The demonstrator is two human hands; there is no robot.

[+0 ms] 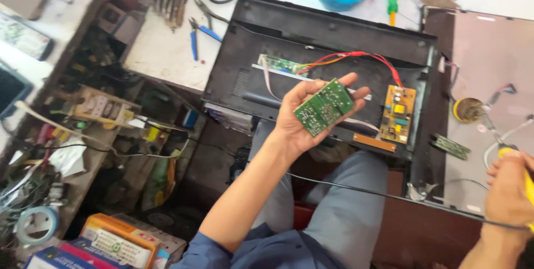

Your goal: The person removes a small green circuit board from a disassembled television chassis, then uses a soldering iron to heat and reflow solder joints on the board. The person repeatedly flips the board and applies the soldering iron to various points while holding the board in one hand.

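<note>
left hand (303, 116) raised palm-up, arm bent, fingers curled round a small green circuit board (324, 107) over the black monitor shell's (289, 30) front edge; right hand (509, 188) (at the frame's edge) fisted around a yellow soldering iron (525, 177)

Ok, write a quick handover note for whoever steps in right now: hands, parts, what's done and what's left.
Left hand: raised palm up, holding the green circuit board.
Right hand: gripping a yellow-handled soldering iron, its cable running across the lap.
Opened black monitor back shell lies on the bench, yellow power board with red wires seated inside.
Done: green board is out of the shell.
Left: soldering on it not visibly started.
</note>
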